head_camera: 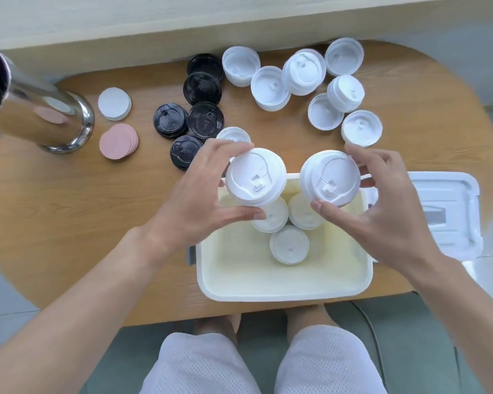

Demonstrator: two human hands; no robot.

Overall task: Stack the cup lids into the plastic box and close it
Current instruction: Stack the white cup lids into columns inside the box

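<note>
Left grip: your left hand (199,191) clamps a white cup lid (255,177), thumb on its near rim and fingers curled over the far edge, top side facing you.
Right grip: your right hand (382,203) clamps a second white lid (329,177) the same way, thumb near and fingers on its right edge.
Held lids: two, side by side but apart, above the far end of the plastic box (282,288).
Box: open, white, at the near edge of the wooden table (69,223) directly in front of you.
Lids in the box: three white ones (289,244), clustered towards the far half, touching or nearly so.
Box cover: one clear cover (450,194) lies to the right of the box, off it.
Loose white lids: about nine (271,88) scattered across the far right of the table, some overlapping; one more (234,135) peeks out just behind your left fingers.
Black lids: five (205,120), grouped left of the white ones.
Round discs: one white stack (114,103) and one pink stack (118,141), far left.
Metal cylinder: one (34,109), shiny, tilted in view at the far left.
</note>
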